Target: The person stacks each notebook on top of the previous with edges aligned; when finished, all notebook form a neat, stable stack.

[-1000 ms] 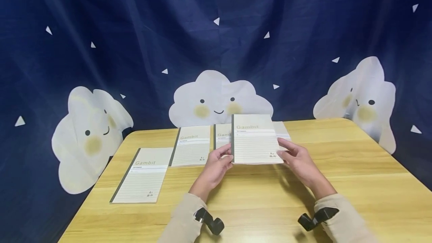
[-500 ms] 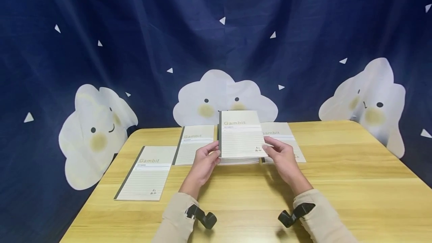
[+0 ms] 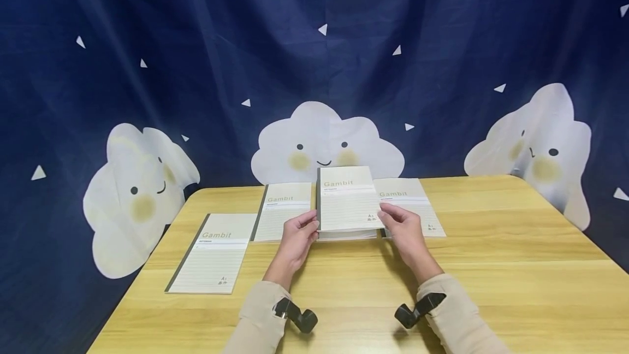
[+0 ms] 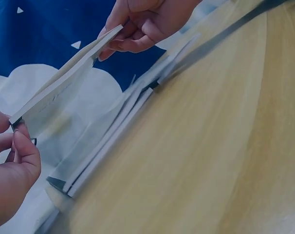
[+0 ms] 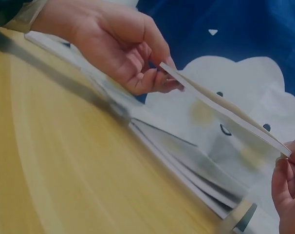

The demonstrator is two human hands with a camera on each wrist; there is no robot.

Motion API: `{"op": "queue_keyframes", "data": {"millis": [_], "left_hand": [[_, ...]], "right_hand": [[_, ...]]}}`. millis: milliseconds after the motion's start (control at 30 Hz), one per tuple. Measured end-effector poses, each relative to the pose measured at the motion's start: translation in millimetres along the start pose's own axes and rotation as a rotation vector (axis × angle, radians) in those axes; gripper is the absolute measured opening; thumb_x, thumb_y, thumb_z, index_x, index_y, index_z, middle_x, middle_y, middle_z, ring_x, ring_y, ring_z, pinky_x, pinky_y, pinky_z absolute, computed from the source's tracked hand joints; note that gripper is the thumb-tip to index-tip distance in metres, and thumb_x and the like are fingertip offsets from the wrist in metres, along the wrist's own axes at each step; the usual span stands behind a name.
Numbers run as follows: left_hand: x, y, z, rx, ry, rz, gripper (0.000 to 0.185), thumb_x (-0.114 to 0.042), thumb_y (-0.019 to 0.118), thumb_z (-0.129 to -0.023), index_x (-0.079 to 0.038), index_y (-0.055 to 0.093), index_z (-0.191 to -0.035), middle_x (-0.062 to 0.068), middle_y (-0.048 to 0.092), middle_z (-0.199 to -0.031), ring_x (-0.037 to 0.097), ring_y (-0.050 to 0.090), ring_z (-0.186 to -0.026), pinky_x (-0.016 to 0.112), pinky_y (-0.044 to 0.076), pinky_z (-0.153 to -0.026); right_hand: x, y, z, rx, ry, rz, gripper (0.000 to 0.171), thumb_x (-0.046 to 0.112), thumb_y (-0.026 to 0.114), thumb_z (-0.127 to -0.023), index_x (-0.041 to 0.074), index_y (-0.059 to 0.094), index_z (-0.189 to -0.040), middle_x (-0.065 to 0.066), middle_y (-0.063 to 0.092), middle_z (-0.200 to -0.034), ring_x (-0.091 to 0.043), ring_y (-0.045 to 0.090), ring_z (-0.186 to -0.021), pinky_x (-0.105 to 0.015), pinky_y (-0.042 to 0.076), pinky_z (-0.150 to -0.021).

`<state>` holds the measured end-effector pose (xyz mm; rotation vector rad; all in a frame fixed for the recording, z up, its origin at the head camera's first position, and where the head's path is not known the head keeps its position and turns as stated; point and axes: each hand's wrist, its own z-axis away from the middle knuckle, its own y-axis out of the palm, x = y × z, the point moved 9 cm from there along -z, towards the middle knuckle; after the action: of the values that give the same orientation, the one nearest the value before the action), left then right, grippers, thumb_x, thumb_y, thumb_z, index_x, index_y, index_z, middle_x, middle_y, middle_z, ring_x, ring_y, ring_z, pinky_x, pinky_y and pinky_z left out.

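Observation:
Both hands hold a cream notebook [image 3: 348, 204] with a dark spine and "Gambit" on its cover. My left hand [image 3: 297, 239] pinches its lower left corner, while my right hand [image 3: 404, 229] pinches the lower right one. The notebook hovers, tilted, above stacked notebooks [image 3: 346, 235] at the back middle of the table. In the left wrist view a gap shows between the held notebook [image 4: 64, 78] and the stacked ones [image 4: 108, 141]. Matching notebooks lie on either side, one at left [image 3: 282, 212] and one at right [image 3: 410, 204], partly covered by the held one.
Another Gambit notebook [image 3: 211, 253] lies apart, nearer the front left of the wooden table [image 3: 491, 266]. A dark blue curtain [image 3: 221, 42] with white clouds hangs right behind the table's back edge. Black wrist mounts [image 3: 297, 316] sit on both sleeves.
Both hands have carried the notebook left until it is over the middle stack, then lowered it slightly. More of the right-hand notebook shows now. The grip stays the same.

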<state>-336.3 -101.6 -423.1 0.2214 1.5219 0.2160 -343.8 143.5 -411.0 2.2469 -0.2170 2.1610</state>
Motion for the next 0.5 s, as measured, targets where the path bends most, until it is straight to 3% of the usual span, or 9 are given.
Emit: {"op": "queue_keyframes", "data": {"millis": [233, 500], "left_hand": [[8.9, -8.5, -3.2, -0.05, -0.011, 0.027, 0.038, 0.008, 0.051, -0.089, 0.013, 0.049, -0.127, 0.004, 0.053, -0.094, 0.005, 0.049, -0.068, 0.013, 0.046, -0.058], [15.9, -12.0, -7.5, -0.068, -0.022, 0.019, 0.037, 0.008, 0.05, -0.089, 0.013, 0.05, -0.126, 0.005, 0.052, -0.093, 0.007, 0.05, -0.068, 0.014, 0.045, -0.057]], "right_hand": [[-6, 7, -2, 0.035, -0.01, 0.04, 0.035, 0.011, 0.058, -0.092, -0.001, 0.058, -0.125, -0.019, 0.058, -0.127, 0.0, 0.056, -0.094, -0.01, 0.047, -0.08], [-13, 10, -4, 0.06, -0.021, 0.11, 0.035, 0.014, 0.056, -0.094, 0.002, 0.058, -0.126, -0.013, 0.056, -0.132, -0.014, 0.053, -0.111, -0.009, 0.043, -0.084]]}}
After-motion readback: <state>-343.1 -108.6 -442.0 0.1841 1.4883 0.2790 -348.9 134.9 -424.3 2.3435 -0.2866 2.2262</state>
